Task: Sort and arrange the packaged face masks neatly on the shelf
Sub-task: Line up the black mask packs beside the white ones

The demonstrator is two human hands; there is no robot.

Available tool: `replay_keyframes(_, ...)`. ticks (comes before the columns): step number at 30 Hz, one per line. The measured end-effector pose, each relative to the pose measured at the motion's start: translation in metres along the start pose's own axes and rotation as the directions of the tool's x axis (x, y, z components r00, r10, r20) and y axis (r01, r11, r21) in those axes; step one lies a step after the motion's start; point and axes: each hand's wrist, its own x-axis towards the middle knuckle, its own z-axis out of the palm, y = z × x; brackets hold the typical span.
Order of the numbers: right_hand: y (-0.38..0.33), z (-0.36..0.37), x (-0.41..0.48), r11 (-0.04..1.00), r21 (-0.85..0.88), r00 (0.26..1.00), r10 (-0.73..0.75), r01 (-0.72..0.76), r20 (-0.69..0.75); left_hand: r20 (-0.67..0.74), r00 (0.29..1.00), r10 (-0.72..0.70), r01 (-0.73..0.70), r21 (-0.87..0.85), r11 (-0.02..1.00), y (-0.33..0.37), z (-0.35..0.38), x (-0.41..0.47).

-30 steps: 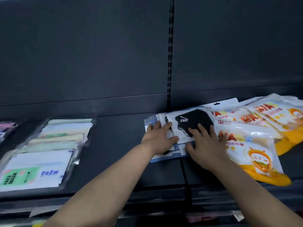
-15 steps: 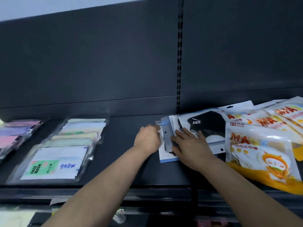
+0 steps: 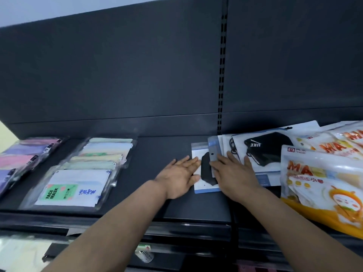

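Several flat packs holding black face masks (image 3: 263, 152) lie fanned and overlapping on the dark shelf (image 3: 157, 150), right of centre. One blue-edged pack (image 3: 198, 183) sticks out at the left of the fan. My left hand (image 3: 178, 175) lies flat with fingers spread, fingertips on that pack's left edge. My right hand (image 3: 233, 173) presses flat on the overlapping packs beside it. Orange and white child mask bags (image 3: 322, 185) are piled at the far right.
A row of pale green and cream mask packs (image 3: 84, 169) in clear sleeves lies at the left, with pink and purple packs (image 3: 21, 156) beyond it. The slotted upright (image 3: 223, 75) divides the dark back panel. A lower shelf edge shows below.
My left hand has opened from a curled grip to flat. A blue-edged pack now lies pulled out to the left of the fan. The view has shifted left and up.
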Motion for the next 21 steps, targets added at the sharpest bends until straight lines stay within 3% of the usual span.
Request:
replay_keyframes(3,0.004,0.002,0.002,0.998,-0.027,0.997,0.058,-0.060,-0.043,-0.022,0.998,-0.058,0.060,0.120,0.991,-0.018,-0.003,-0.008)
replay_keyframes(7,0.001,-0.001,0.005,0.991,-0.069,0.993,0.114,-0.117,-0.038,-0.136,0.962,-0.238,0.269,0.297,0.916,-0.035,-0.021,-0.011)
replay_keyframes(10,-0.004,0.003,0.009,1.000,-0.018,0.999,0.011,-0.012,-0.051,-0.153,0.982,-0.111,0.131,0.128,0.983,-0.044,-0.017,-0.007)
replay_keyframes(12,-0.007,0.005,0.012,0.998,0.047,0.997,-0.041,0.044,-0.067,-0.067,0.990,-0.122,0.119,-0.050,0.992,-0.046,-0.018,-0.009)
replay_keyframes(17,-0.004,0.008,0.016,0.999,-0.045,1.000,0.016,-0.017,-0.017,-0.031,0.977,-0.209,0.211,0.140,0.967,-0.035,-0.027,-0.019)
replay_keyframes(19,-0.005,0.007,0.017,0.999,-0.043,1.000,0.022,-0.022,-0.012,-0.047,0.990,-0.135,0.140,0.143,0.980,-0.040,-0.027,-0.021)
replay_keyframes(21,-0.005,0.005,0.017,1.000,-0.008,0.999,0.027,-0.027,-0.042,-0.038,0.998,-0.047,0.049,0.042,0.998,-0.050,-0.022,-0.026)
